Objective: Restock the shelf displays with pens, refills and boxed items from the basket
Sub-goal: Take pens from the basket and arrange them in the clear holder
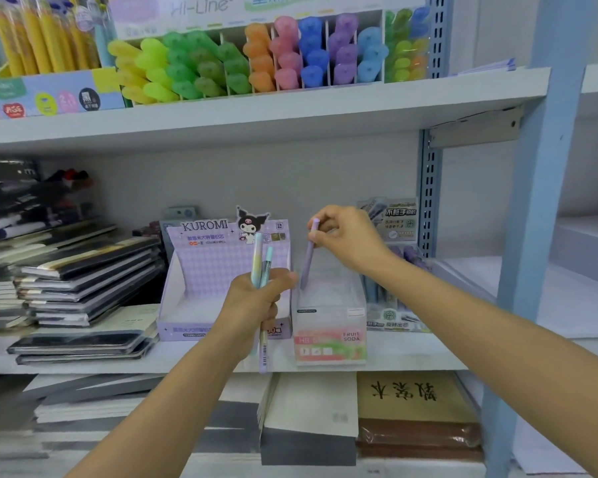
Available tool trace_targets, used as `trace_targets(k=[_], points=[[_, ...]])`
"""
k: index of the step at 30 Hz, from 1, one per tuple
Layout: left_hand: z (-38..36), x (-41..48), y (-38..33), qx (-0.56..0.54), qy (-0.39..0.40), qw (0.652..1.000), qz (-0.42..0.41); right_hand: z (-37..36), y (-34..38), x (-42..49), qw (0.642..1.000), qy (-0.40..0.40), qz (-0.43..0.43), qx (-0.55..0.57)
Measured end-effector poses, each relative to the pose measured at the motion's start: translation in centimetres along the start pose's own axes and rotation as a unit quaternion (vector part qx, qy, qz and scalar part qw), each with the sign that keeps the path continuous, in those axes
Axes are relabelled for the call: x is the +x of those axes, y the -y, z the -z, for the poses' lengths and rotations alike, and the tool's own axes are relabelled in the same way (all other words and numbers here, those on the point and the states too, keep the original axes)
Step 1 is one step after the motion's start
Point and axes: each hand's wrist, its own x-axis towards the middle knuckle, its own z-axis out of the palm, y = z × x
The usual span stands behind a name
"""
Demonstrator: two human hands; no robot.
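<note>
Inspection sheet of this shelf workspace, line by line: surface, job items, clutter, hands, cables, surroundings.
Surface: white middle shelf with display boxes standing on it.
Job's things: purple pen, lower end at the top of the clear Fruit Soda box; pastel pens; Kuromi box beside it.
Clutter: stacked notebooks at the left.
Grippers: right hand pinches the purple pen; left hand grips the pastel pens.
Cables: nothing seen.
Surroundings: highlighters on the shelf above; blue upright at the right.
</note>
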Motion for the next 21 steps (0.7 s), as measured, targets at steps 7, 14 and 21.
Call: trace_targets(k=[7,14,21], points=[[0.2,0.4,0.4,0.007,0.006,1.000,0.007,-0.5,0.2,1.1,0.997,0.047,-0.001,-0.062],[0.1,0.4,0.5,0.010,0.004,1.000,0.012,0.2,-0.4,0.8,0.998,0.053,-0.014,-0.039],[0.0,0.3,0.4,0.017,0.005,1.000,0.009,0.1,-0.5,0.8,0.996,0.078,-0.009,-0.037]])
